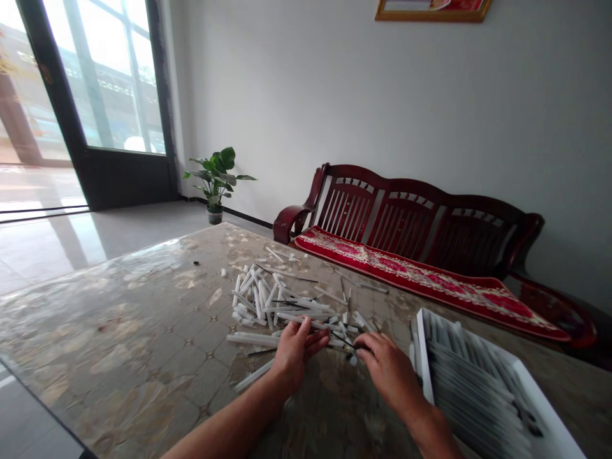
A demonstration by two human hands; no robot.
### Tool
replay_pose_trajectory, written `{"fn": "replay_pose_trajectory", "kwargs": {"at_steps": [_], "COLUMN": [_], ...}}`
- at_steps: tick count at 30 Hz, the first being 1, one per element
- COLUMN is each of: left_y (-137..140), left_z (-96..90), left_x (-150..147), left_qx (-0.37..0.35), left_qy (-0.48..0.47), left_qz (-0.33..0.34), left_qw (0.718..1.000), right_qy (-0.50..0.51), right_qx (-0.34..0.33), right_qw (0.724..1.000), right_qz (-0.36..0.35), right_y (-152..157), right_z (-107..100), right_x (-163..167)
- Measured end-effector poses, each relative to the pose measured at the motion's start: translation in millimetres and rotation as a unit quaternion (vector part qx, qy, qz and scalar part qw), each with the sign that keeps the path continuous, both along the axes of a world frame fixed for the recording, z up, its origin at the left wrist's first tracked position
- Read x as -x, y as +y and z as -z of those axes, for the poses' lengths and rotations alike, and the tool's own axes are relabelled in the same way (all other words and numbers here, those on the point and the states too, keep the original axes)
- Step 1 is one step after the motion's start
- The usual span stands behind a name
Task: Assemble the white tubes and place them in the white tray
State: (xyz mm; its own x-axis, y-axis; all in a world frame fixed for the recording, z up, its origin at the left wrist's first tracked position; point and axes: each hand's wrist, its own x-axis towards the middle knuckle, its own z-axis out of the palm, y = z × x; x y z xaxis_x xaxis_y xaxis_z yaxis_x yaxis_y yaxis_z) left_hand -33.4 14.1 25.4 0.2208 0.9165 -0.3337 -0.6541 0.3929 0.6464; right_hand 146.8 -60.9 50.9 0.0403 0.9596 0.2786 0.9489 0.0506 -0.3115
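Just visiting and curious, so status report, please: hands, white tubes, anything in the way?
Left hand partly open at the white tubes, piled loosely. Right hand curled by a thin dark stick; grip unclear. White box close beside right hand, might crowd it.

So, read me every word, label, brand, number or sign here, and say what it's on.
There is no readable text.
White tubes: no lettering distinguishable at this size.
White box: no legible print.
Framed picture: cut off above, no words readable.

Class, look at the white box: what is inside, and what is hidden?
The box holds many thin, pale sticks, with dark bits among them. These cover the bottom, so anything underneath cannot be seen.
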Motion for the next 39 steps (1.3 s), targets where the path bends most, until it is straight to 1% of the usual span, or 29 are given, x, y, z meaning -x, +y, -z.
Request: {"fn": "replay_pose_trajectory", "kwargs": {"at_steps": [3, 6, 8, 10, 11, 13, 14, 15, 18, 19, 20, 21, 23, 26, 28, 29, 30, 31, 32, 34, 35, 37, 39], "left_y": [1, 1, 0, -3, -4, -6, -6, -6, -5, -6, -7, -9, -12, -12, -10, -8, -5, -3, -2, 0, 0, 0, -1], "left_z": [3.5, 7.3, 8.7, 8.6, 7.9, 5.3, 3.7, 2.1, -1.8, -2.5, -2.8, -2.8, -2.3, -1.9, -2.3, -2.5, -2.8, -2.9, -3.0, -2.8, -2.6, -2.0, -1.3], "left_x": [0, -1, -1, -2, -3, -2, -2, -1, 2, 2, 2, 3, 3, 3, 4, 5, 5, 5, 5, 4, 3, 1, -1], "left_qx": [-0.015, -0.038, -0.053, -0.06, -0.056, -0.03, -0.013, 0.003, 0.03, 0.031, 0.031, 0.029, 0.023, 0.019, 0.018, 0.018, 0.02, 0.022, 0.023, 0.024, 0.023, 0.02, 0.02], "left_qy": [0.009, 0.022, 0.025, 0.019, 0.013, -0.002, -0.01, -0.018, -0.047, -0.06, -0.073, -0.087, -0.108, -0.11, -0.099, -0.094, -0.089, -0.082, -0.076, -0.067, -0.064, -0.061, -0.057], "left_qz": [0.011, 0.014, 0.03, 0.059, 0.07, 0.083, 0.086, 0.088, 0.11, 0.123, 0.139, 0.153, 0.18, 0.194, 0.178, 0.165, 0.152, 0.139, 0.129, 0.113, 0.108, 0.105, 0.105], "left_qw": [1.0, 0.999, 0.998, 0.996, 0.996, 0.996, 0.996, 0.996, 0.992, 0.99, 0.987, 0.984, 0.977, 0.975, 0.979, 0.982, 0.984, 0.987, 0.989, 0.991, 0.992, 0.992, 0.993], "right_qy": [-0.031, -0.061, -0.065, -0.036, -0.002, 0.107, 0.18, 0.257, 0.459, 0.502, 0.531, 0.547, 0.555, 0.554, 0.554, 0.547, 0.53, 0.496, 0.444, 0.303, 0.233, 0.121, 0.053], "right_qx": [-0.021, -0.055, -0.072, -0.085, -0.09, -0.093, -0.09, -0.084, -0.064, -0.063, -0.066, -0.072, -0.079, -0.049, -0.044, -0.051, -0.064, -0.071, -0.071, -0.053, -0.04, -0.023, -0.014], "right_qw": [0.999, 0.996, 0.995, 0.995, 0.995, 0.989, 0.978, 0.961, 0.883, 0.859, 0.841, 0.83, 0.824, 0.825, 0.826, 0.832, 0.844, 0.865, 0.893, 0.95, 0.968, 0.987, 0.993], "right_qz": [-0.008, -0.019, -0.03, -0.041, -0.046, -0.051, -0.053, -0.056, -0.073, -0.08, -0.084, -0.085, -0.082, -0.097, -0.096, -0.081, -0.054, -0.021, 0.013, 0.063, 0.079, 0.102, 0.103], "right_y": [-1, -2, -3, -1, 1, 6, 10, 13, 26, 29, 33, 36, 40, 39, 36, 35, 33, 32, 30, 26, 24, 20, 17], "right_z": [0, -3, -6, -8, -8, -7, -6, -5, 0, 3, 6, 9, 13, 12, 6, 3, 0, -2, -3, 0, 3, 12, 20], "right_x": [1, 4, 9, 15, 18, 22, 24, 25, 28, 30, 33, 37, 46, 53, 45, 37, 26, 14, 1, -24, -34, -45, -47]}}
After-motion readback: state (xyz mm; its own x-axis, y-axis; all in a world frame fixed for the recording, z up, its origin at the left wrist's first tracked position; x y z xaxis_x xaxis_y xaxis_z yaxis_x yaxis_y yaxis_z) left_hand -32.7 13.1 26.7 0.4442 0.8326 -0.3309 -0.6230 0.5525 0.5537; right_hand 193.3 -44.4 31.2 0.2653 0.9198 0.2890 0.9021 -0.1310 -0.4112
